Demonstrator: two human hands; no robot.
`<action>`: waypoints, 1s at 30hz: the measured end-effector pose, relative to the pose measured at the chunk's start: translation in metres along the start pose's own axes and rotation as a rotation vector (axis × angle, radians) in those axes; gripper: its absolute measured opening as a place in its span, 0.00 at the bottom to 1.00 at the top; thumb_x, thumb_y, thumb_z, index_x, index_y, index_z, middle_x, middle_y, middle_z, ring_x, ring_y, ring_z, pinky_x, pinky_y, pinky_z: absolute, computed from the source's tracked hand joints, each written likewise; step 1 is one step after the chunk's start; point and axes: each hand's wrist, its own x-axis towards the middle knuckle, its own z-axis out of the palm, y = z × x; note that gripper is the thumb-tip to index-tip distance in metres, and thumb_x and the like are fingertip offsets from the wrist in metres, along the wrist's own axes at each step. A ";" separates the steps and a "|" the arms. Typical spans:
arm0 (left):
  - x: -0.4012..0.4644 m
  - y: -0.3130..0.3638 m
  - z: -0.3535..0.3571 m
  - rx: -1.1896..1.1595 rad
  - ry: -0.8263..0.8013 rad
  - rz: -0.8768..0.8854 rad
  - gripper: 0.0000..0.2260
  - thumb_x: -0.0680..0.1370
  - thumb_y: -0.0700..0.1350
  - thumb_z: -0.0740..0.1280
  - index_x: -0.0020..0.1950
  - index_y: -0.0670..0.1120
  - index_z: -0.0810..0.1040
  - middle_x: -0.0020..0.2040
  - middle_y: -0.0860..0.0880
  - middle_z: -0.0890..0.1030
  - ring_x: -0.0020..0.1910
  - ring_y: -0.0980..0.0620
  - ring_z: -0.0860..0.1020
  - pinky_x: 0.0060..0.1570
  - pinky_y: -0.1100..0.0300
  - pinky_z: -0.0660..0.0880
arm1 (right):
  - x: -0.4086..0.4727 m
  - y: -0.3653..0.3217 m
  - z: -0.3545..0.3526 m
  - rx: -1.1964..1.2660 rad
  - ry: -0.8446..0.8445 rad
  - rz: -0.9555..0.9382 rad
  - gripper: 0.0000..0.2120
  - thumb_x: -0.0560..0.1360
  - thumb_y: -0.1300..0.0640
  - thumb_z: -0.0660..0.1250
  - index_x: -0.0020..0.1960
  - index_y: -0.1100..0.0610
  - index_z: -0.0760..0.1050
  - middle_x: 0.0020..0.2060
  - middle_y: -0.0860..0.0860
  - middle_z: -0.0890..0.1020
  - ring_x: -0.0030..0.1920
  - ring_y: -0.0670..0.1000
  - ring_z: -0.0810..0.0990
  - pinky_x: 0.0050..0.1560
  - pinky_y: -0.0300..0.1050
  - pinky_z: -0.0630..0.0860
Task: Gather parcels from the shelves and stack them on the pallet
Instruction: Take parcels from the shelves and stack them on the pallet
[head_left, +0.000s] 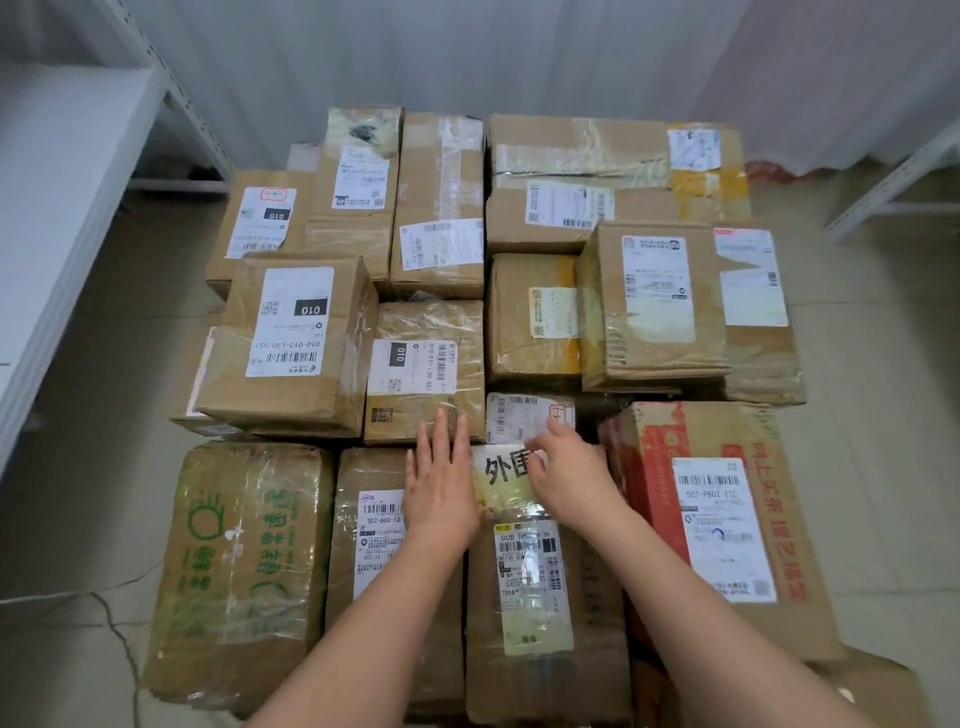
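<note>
Fingers straight on left hand (440, 480), right hand (566, 475) curled — small parcel (506, 475) btwn them.

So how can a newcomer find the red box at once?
Look at the stack of parcels and go to its near right corner, beside the right hand. The red box lies there; it alone is printed red, while its neighbours are plain brown.

A pale tiled floor (78, 519) carries a dense block of taped cardboard parcels (441, 332), packed edge to edge and partly stacked. A white shelf (57, 171) stands at left.
</note>
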 end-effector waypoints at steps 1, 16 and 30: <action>-0.005 0.000 -0.004 -0.024 0.003 0.011 0.53 0.74 0.51 0.74 0.79 0.49 0.33 0.78 0.47 0.30 0.77 0.45 0.34 0.75 0.49 0.39 | -0.010 -0.003 -0.006 0.032 0.001 -0.004 0.17 0.82 0.57 0.57 0.68 0.58 0.74 0.71 0.55 0.69 0.73 0.55 0.65 0.72 0.50 0.61; -0.126 0.067 -0.156 -0.538 0.229 0.160 0.21 0.80 0.39 0.64 0.73 0.45 0.66 0.69 0.48 0.71 0.67 0.49 0.70 0.56 0.59 0.67 | -0.137 -0.035 -0.130 0.257 0.293 -0.018 0.15 0.79 0.60 0.59 0.63 0.59 0.77 0.61 0.53 0.77 0.63 0.53 0.75 0.65 0.48 0.71; -0.316 0.262 -0.199 -0.926 -0.038 0.488 0.06 0.80 0.39 0.64 0.55 0.44 0.78 0.47 0.45 0.82 0.43 0.48 0.81 0.42 0.56 0.77 | -0.392 0.062 -0.262 0.349 1.004 0.224 0.23 0.83 0.46 0.52 0.41 0.58 0.77 0.37 0.51 0.80 0.38 0.52 0.78 0.39 0.50 0.75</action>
